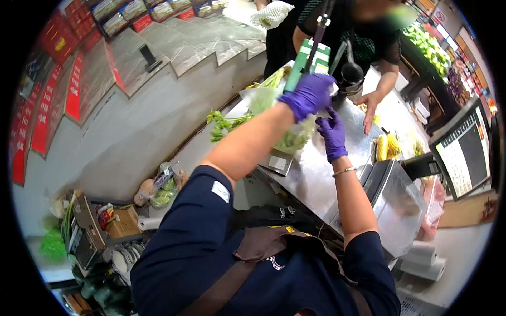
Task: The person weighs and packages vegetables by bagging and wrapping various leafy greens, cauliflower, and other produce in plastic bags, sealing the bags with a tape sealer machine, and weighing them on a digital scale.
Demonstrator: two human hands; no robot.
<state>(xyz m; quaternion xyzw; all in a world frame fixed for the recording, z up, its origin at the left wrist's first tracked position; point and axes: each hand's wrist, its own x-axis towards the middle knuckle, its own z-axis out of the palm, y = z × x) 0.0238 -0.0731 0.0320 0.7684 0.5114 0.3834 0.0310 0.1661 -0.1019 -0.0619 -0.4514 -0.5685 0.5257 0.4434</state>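
Observation:
My left hand [308, 96], in a purple glove and slightly blurred, is closed above a clear plastic bag [295, 138] with pale green contents. What its fingers grip is hidden. Just below and to the right, my right hand [332, 138], also gloved in purple, has its fingers bent and apart beside the bag, with nothing visible in them. Leafy green stalks [225, 125] stick out to the left. A green box-like object with white labels [319, 59] stands beyond my left hand. Under the bag is the edge of a metal scale [278, 162].
Across the metal counter [311, 176], another person's bare hand [371, 108] reaches in near a dark round device [351, 73]. Yellow corn [387, 147] lies right, by a monitor [461, 150]. A grey machine [395, 205] borders my right arm. Shelves [87, 226] stand lower left.

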